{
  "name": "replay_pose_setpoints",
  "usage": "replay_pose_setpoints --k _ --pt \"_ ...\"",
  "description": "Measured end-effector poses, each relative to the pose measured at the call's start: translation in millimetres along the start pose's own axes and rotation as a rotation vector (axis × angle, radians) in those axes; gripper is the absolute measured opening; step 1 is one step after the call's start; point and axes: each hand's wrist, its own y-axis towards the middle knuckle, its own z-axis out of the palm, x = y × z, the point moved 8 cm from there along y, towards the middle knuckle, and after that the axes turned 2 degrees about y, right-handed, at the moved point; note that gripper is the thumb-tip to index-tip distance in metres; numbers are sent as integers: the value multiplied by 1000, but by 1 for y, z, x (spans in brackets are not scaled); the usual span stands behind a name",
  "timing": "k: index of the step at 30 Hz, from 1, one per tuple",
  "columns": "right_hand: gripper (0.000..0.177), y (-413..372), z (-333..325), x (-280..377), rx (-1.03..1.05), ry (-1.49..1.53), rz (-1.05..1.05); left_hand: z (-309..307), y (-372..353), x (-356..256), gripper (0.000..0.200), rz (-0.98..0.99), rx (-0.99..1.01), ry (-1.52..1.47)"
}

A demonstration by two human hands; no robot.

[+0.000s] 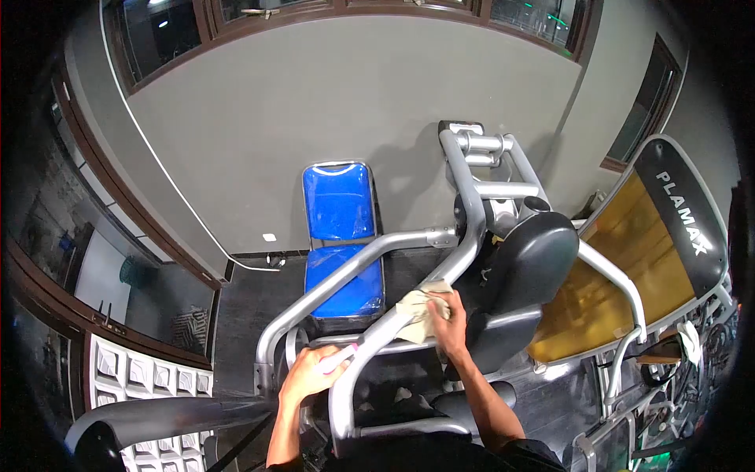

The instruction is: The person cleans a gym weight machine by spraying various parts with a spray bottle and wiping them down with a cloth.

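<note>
My right hand (448, 322) is closed on a pale cream cloth (417, 307) and presses it against a thick silver tube (384, 330) of a gym machine. The cloth wraps partly over the tube. Lower and to the left, my left hand (311, 376) is closed around a slim white object with a pink end (338, 359), close beside the same tube. Most of that object is hidden by the fingers, so its kind does not show. To the right of the cloth stands the machine's black padded backrest (535, 259).
A blue chair (342, 204) stands against the grey wall, behind another curved silver tube (338, 279). On the right is a yellow machine panel (621, 275) marked PLAMAX. A black padded bar (173, 414) and white patterned blocks (145, 374) lie at lower left, near a brown-framed glass door (149, 315).
</note>
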Motion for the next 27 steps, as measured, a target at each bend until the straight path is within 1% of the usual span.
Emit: replay_pose_setpoints --k 2,4,6,8,10,11,12,13,14,15,16,17,18,20,21,23,24,25,26,27 --pt "16 -8 -16 -18 -108 17 78 0 6 -8 18 10 -13 -4" --pt "16 -16 -30 -29 -172 36 117 -2 9 -8 16 16 -27 -10" --pt "15 -22 -40 -34 -218 56 123 6 13 -8 16 85 40 54" --pt "17 -26 -43 -34 -211 63 148 9 17 -8 15 104 67 80" --pt "13 -28 -44 -25 -214 -15 146 13 19 -11 15 122 93 106" --pt "13 -27 -40 -16 -218 -50 102 12 20 -12 15 109 72 81" --pt "20 -28 -35 -11 -231 -63 49 11 20 -13 15 96 52 56" --pt "25 -28 -29 1 -200 -155 -60 10 19 -13 15 94 54 57" --pt "29 -28 -21 14 -168 -246 -170 5 17 -15 15 101 -10 11" --pt "34 -27 -6 28 -105 -295 -199 -2 15 -17 17 109 -72 -36" --pt "34 -29 13 36 8 -282 -209 -4 13 -21 17 109 -69 -36" --pt "35 -27 41 48 247 -220 -132 -13 10 -21 18 68 -128 -59" --pt "36 -50 70 22 384 -361 -354 -21 7 -18 19 26 -186 -81" --pt "30 -61 80 68 244 -505 -516 -21 0 2 17 8 -202 -81" --pt "30 -58 78 66 244 -505 -517 -20 -3 15 16 -71 -202 -104" --pt "26 -60 79 70 356 -528 -751 -17 -10 32 16 -193 -223 -154" --pt "22 -54 82 38 473 -527 -633 -15 -12 36 16 -196 -221 -154" --pt "21 -31 67 37 460 -482 -449 -14 -15 41 16 -166 -236 -143" --pt "22 2 53 52 533 -250 -106 -15 -18 43 15 -137 -253 -130" --pt "32 3 17 5 138 43 288 -17 -20 39 15 -142 -256 -129"
